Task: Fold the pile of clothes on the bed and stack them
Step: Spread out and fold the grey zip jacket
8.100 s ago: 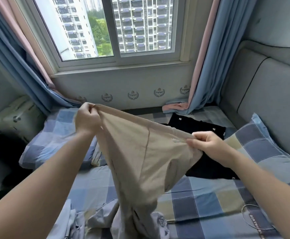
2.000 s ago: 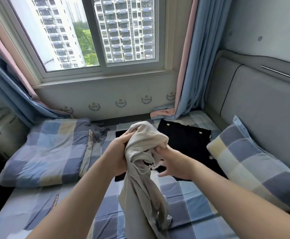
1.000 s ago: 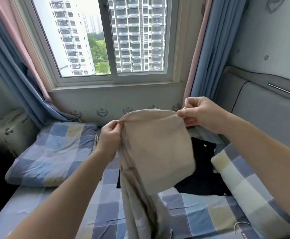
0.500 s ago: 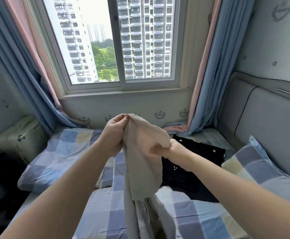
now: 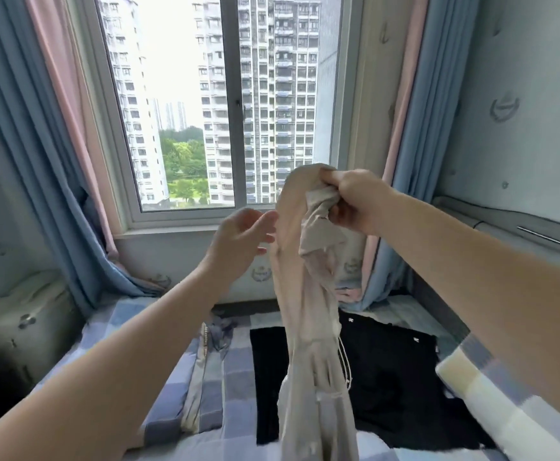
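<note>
Gripping the beige garment by its top, my right hand dangles it unfolded; left hand open at nine o'clock. Only a black piece lies flat on the bed, six o'clock.

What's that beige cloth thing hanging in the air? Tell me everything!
The beige garment is thin, soft-looking cloth, bunched and wrinkled at the top where the right hand grips it. It hangs down long and narrow, with a thin white cord along one side. The open left hand is close beside it. A black garment lies spread out behind it.
</note>
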{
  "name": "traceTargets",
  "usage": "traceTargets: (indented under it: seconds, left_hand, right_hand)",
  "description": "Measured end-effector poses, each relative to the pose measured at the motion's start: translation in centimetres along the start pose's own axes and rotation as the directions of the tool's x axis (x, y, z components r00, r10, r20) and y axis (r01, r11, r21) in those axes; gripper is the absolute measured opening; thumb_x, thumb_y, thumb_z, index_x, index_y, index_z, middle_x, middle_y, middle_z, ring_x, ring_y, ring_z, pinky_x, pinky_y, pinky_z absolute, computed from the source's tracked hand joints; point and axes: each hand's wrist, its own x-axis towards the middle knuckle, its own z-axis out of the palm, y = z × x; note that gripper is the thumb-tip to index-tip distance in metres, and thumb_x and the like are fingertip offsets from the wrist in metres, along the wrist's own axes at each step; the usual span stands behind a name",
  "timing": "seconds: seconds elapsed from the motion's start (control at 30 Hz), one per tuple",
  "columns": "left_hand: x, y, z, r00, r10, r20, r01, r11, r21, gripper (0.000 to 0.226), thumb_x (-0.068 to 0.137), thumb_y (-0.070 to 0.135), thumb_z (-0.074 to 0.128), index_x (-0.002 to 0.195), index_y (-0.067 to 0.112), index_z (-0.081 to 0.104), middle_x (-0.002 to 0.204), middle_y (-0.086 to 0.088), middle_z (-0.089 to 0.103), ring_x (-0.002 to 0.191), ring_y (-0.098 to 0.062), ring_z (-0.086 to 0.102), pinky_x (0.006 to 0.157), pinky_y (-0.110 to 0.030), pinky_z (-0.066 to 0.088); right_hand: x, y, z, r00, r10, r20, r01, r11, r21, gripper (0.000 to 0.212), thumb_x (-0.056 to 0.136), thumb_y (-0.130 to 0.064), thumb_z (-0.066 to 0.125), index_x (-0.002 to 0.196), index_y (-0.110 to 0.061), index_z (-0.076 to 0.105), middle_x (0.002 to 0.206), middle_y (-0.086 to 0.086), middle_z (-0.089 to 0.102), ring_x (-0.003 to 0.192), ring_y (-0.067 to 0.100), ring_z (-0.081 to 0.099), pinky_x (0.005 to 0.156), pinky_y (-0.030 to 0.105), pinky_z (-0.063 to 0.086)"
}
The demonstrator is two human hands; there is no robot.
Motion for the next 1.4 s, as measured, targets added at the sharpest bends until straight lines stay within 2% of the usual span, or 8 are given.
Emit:
traceTargets:
  seconds: [0.13, 0.43, 0.57, 0.67, 0.83, 1.07, 1.27, 1.4]
  left_hand:
    - [0.5, 2.5, -1.2, 0.961, 0.055, 0.269, -0.076, 0.995, 0.069, 0.016, 0.087, 0.031, 0.075, 0.100, 0.032, 0.067, 0.098, 0.014, 0.075, 0.094, -0.007, 0.072, 0.076, -0.026, 0.058]
    - [2.7, 8.1, -3.8, 0.981, 0.192, 0.000, -0.191, 0.980, -0.054, 0.019, 0.101, 0.007, 0.056, 0.085, 0.015, 0.065, 0.070, 0.005, 0.070, 0.066, -0.015, 0.069, 0.062, -0.030, 0.056]
    - [2.9, 9.9, -5.5, 0.985, 0.143, -0.093, -0.146, 0.989, -0.023, 0.020, 0.095, 0.028, 0.060, 0.078, 0.017, 0.066, 0.074, -0.017, 0.067, 0.068, -0.030, 0.066, 0.068, -0.052, 0.062]
    - [1.4, 10.9, -5.6, 0.983, 0.167, -0.077, -0.159, 0.982, 0.097, 0.023, 0.087, 0.042, 0.062, 0.076, 0.023, 0.069, 0.075, -0.012, 0.070, 0.076, -0.036, 0.071, 0.071, -0.062, 0.058]
    - [-2.5, 12.9, -4.2, 0.992, 0.127, -0.007, -0.126, 0.986, 0.113, 0.016, 0.099, 0.015, 0.061, 0.090, 0.008, 0.073, 0.087, -0.022, 0.071, 0.071, -0.028, 0.068, 0.073, -0.064, 0.057]
    - [-9.0, 15.8, 0.1, 0.993, 0.119, -0.005, -0.115, 0.966, 0.234, 0.020, 0.099, 0.016, 0.059, 0.084, 0.018, 0.072, 0.072, -0.007, 0.065, 0.069, -0.020, 0.058, 0.069, -0.043, 0.051]
    - [-15.6, 18.1, 3.3, 0.985, 0.111, -0.129, -0.077, 0.968, 0.239, 0.019, 0.100, 0.022, 0.061, 0.083, 0.020, 0.070, 0.069, -0.008, 0.060, 0.051, -0.016, 0.047, 0.051, -0.026, 0.036]
    - [-18.9, 19.1, 3.4, 0.972, 0.224, -0.076, -0.141, 0.804, 0.577, 0.019, 0.101, 0.029, 0.058, 0.087, 0.017, 0.064, 0.062, -0.004, 0.053, 0.043, -0.006, 0.034, 0.046, -0.025, 0.029]
  right_hand:
    - [0.0, -4.0, 3.2, 0.994, -0.090, -0.061, 0.094, 0.993, 0.074, 0.013, 0.102, -0.017, 0.057, 0.093, -0.009, 0.062, 0.061, 0.003, 0.064, 0.047, 0.014, 0.061, 0.058, 0.026, 0.048]
    - [-1.3, -9.9, 6.9, 0.978, -0.143, -0.149, 0.159, 0.982, 0.099, 0.013, 0.104, -0.021, 0.052, 0.107, -0.012, 0.062, 0.077, 0.006, 0.062, 0.047, 0.012, 0.058, 0.037, 0.018, 0.044]
    - [-2.4, -8.3, 5.8, 0.991, -0.090, -0.099, 0.106, 0.979, 0.174, 0.029, 0.103, -0.015, 0.048, 0.127, -0.005, 0.061, 0.112, 0.014, 0.072, 0.093, 0.028, 0.073, 0.062, 0.033, 0.062]
    - [-4.3, -4.2, 5.4, 0.995, -0.070, 0.072, 0.064, 0.995, 0.076, 0.061, 0.091, -0.050, 0.067, 0.144, -0.031, 0.043, 0.150, 0.009, 0.047, 0.135, 0.031, 0.049, 0.104, 0.057, 0.046]
    - [-8.8, 2.2, 5.8, 0.975, 0.065, 0.211, -0.033, 0.988, -0.149, 0.124, 0.056, -0.056, 0.083, 0.157, -0.040, 0.014, 0.163, 0.007, 0.026, 0.143, 0.031, 0.034, 0.104, 0.064, 0.037]
    - [-15.3, 6.4, 2.7, 0.947, -0.004, 0.321, 0.083, 0.969, -0.232, 0.024, 0.090, -0.023, 0.073, 0.114, -0.023, 0.068, 0.114, 0.006, 0.073, 0.102, 0.021, 0.070, 0.099, 0.048, 0.054]
    - [-20.4, 6.9, -4.8, 0.945, -0.107, 0.310, 0.112, 0.994, 0.001, 0.014, 0.097, -0.007, 0.059, 0.108, -0.006, 0.068, 0.097, 0.014, 0.071, 0.086, 0.026, 0.067, 0.076, 0.041, 0.056]
    - [-22.0, 5.0, -10.6, 0.972, -0.213, 0.098, 0.224, 0.968, -0.112, 0.011, 0.098, -0.020, 0.060, 0.087, -0.018, 0.058, 0.077, 0.008, 0.059, 0.070, 0.023, 0.054, 0.062, 0.038, 0.045]
